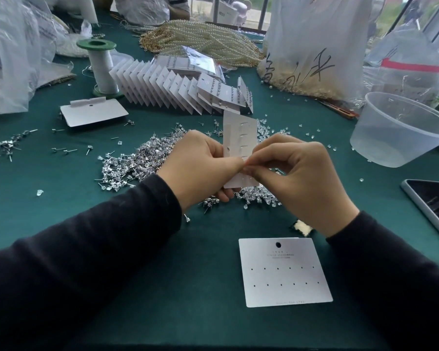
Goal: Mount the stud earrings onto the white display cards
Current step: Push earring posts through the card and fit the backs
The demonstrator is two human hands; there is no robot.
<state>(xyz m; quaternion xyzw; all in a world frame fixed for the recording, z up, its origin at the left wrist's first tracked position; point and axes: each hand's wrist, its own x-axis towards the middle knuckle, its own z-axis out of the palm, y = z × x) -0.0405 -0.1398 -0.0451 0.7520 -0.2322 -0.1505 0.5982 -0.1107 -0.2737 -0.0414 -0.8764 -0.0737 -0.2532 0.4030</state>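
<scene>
White card [238, 138] upright at centre, back showing. Silver studs [137, 160] heaped at its 9 o'clock; blank card [284, 272] flat at 6; filled cards [167, 87] fanned at 11.

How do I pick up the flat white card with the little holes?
Pinch the card by its near edge, coming from the person's side. It lies flat and thin on the green cloth, so only an edge gives fingers something to catch.

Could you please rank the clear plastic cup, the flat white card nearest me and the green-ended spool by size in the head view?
1. Clear plastic cup and flat white card: alike; card nearer, unranked.
2. Green-ended white spool.
</scene>
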